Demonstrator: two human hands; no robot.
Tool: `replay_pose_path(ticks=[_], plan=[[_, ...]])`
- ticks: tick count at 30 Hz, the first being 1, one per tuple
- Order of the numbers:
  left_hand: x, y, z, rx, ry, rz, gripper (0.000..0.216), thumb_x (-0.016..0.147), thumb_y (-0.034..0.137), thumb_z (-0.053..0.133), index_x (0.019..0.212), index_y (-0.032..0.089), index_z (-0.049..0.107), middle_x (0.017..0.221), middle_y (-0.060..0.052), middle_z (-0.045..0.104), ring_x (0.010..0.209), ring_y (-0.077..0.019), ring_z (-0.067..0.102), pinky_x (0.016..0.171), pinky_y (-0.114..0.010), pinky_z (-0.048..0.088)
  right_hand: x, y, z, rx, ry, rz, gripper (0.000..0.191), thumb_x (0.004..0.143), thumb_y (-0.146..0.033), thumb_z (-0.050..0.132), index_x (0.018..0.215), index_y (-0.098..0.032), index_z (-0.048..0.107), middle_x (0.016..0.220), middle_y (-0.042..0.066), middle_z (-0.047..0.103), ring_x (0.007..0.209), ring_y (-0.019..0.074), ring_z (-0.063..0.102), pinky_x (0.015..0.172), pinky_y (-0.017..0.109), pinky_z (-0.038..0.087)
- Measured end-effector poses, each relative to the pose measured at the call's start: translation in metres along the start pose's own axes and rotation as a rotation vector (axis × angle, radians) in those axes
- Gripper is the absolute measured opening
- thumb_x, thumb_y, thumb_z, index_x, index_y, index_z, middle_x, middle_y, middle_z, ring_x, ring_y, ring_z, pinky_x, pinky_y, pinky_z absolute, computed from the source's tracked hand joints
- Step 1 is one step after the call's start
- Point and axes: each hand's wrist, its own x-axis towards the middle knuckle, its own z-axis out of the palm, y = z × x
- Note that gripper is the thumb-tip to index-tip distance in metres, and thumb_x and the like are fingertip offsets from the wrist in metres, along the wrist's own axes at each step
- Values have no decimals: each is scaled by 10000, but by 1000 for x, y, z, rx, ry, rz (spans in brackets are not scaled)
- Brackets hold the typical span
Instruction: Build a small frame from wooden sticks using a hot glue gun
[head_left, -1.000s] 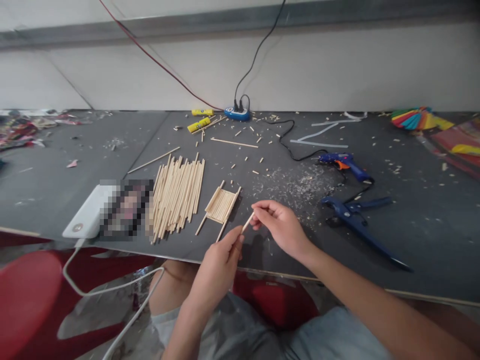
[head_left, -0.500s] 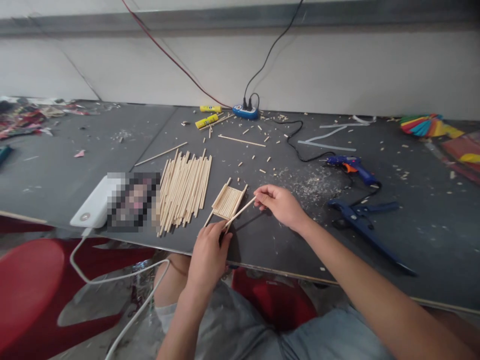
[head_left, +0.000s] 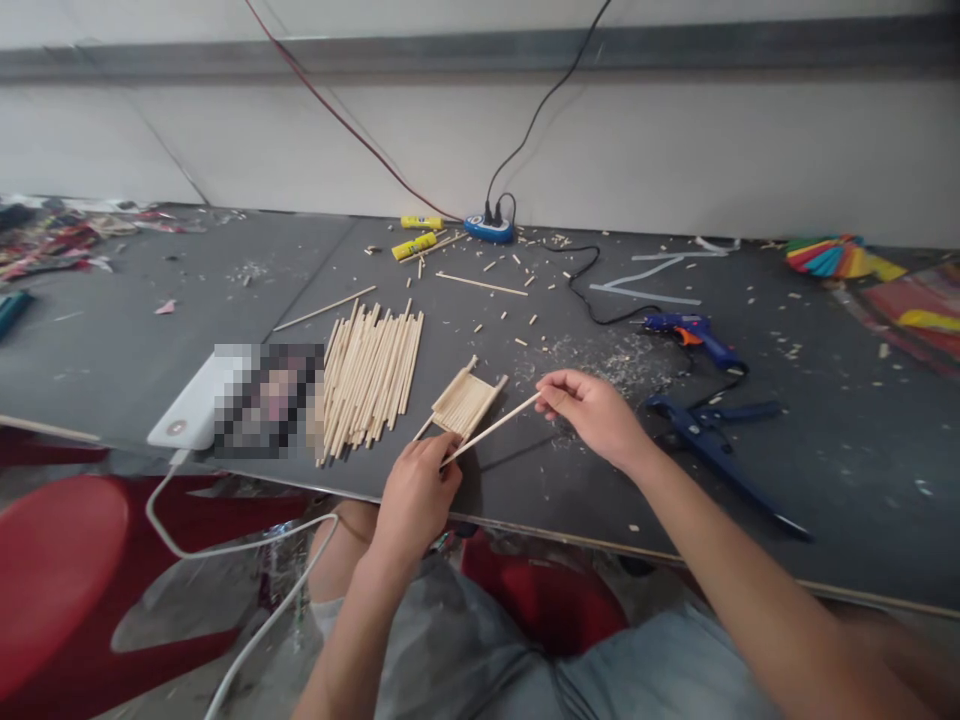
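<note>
A thin wooden stick [head_left: 495, 427] slants up to the right between my two hands. Its upper end is pinched in the fingertips of my right hand [head_left: 592, 412]. My left hand [head_left: 420, 492] has its fingers closed round the lower end, near the table's front edge. Just beyond the left fingers is a small panel of glued sticks [head_left: 466, 403], short pieces laid side by side with longer rails along both sides. Whether the left fingertips also touch this panel, I cannot tell. To its left lies a pile of loose wooden sticks [head_left: 371, 375].
A blue glue gun [head_left: 694, 335] and a dark blue cutter tool [head_left: 709, 455] lie at the right. White power bank [head_left: 187, 415], blue power strip [head_left: 489, 228], yellow glue tubes [head_left: 414, 246] and stick offcuts are spread around on the dark table [head_left: 525, 500].
My right hand has moved a little to the right, and the held stick has shifted with it. The stick panel has turned slightly clockwise and sits a bit further right.
</note>
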Motion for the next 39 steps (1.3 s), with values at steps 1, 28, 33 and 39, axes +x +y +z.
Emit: replay_pose_path(ticks=[1,28,33,39], plan=[[0,1,0,1,-1,1,319,762,90,475,1037,192,598,986,-41,667,926,-226,574,844,-337,437,-2,1,0,2,-1,0,238,811,-406,580,889,-186,622,757,23,666,675,139,606,679,293,479],[6,-29,8,-170,195,153,181,863,272,502,985,207,619,1001,-56,632,983,-189,555,894,-335,437,-21,36,20,-193,218,-111,276,835,-415,531,897,-178,658,803,61,690,715,198,620,673,308,464],[10,-27,11,-67,170,171,225,906,281,441,981,214,641,959,-51,666,945,-200,561,861,-350,420,-21,39,24,-272,233,-184,231,845,-374,524,890,-200,670,903,67,699,816,213,629,755,328,463],[9,-27,14,-18,195,149,266,922,256,388,1030,217,628,990,-54,654,954,-201,560,833,-340,404,-24,42,26,-332,223,-229,218,855,-341,508,917,-210,671,938,66,698,854,211,634,771,331,470]])
